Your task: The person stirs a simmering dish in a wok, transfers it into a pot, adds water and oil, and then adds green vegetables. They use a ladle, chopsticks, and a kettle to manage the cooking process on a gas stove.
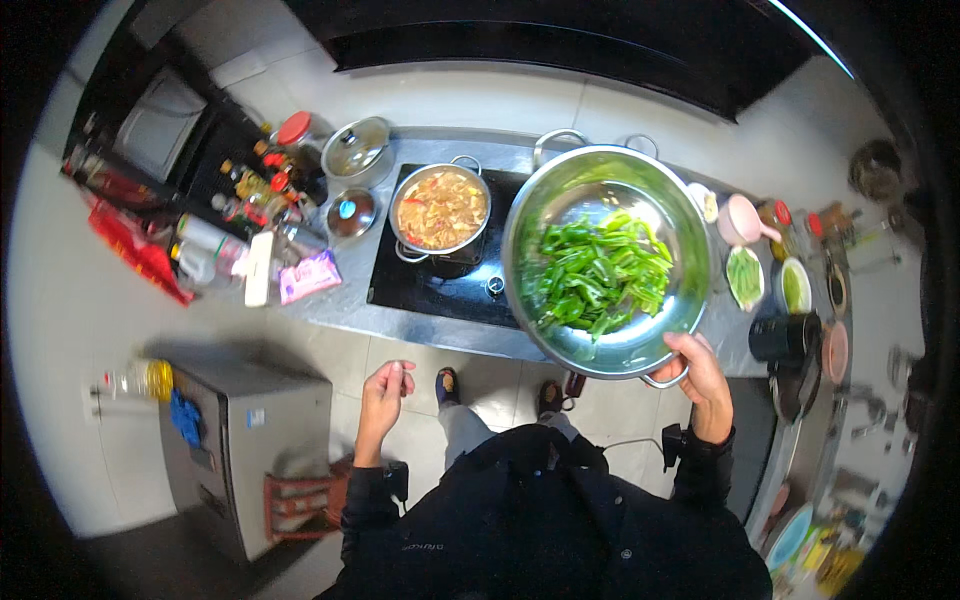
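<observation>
My right hand [696, 369] grips a loop handle at the near rim of a wide stainless-steel pan [534, 300]. Inside the pan lies a heap of sliced green peppers [604, 274]. It covers the right part of a black glass cooktop [397, 281]; whether it rests there or is held above, I cannot tell. My left hand [386, 391] hangs in front of the counter with its fingers loosely curled, holding nothing. A smaller two-handled steel pot [393, 214] sits on the cooktop's left side, filled with a brownish stew [441, 208].
Left on the counter [352, 304] are a lidded glass pot [358, 154], a lid [351, 212], bottles [247, 184] and a pink packet [309, 277]. To the right are a pink ladle-like cup [739, 220], a plate of green vegetable [745, 277] and a black container [780, 336].
</observation>
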Motion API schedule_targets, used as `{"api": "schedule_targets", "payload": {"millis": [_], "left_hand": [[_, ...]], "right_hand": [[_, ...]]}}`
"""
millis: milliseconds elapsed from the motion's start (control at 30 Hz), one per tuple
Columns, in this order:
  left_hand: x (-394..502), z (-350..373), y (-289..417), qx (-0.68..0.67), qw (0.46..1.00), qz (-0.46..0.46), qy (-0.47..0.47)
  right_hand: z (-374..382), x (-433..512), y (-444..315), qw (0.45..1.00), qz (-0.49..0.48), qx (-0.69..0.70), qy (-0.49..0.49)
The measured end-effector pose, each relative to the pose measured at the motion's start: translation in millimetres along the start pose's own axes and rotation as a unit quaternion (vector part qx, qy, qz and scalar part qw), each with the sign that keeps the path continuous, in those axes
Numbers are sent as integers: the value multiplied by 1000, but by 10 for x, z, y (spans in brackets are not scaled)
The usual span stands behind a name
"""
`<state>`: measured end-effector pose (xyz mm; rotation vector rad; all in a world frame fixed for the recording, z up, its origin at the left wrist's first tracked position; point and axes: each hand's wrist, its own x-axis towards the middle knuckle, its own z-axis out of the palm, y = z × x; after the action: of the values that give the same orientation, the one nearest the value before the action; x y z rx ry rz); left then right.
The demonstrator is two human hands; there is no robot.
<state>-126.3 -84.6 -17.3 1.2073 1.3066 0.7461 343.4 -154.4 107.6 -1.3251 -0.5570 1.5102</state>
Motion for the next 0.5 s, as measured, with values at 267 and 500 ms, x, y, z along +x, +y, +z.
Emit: {"api": "schedule_targets", "payload": {"millis": [267, 500], "left_hand": [[1123, -496, 663, 52, 981, 70, -172], [1266, -272, 809, 20, 955, 102, -278]], "right_hand": [[1113, -198, 418, 995, 51, -1, 89], [1394, -681, 552, 978, 41, -30, 202]]}}
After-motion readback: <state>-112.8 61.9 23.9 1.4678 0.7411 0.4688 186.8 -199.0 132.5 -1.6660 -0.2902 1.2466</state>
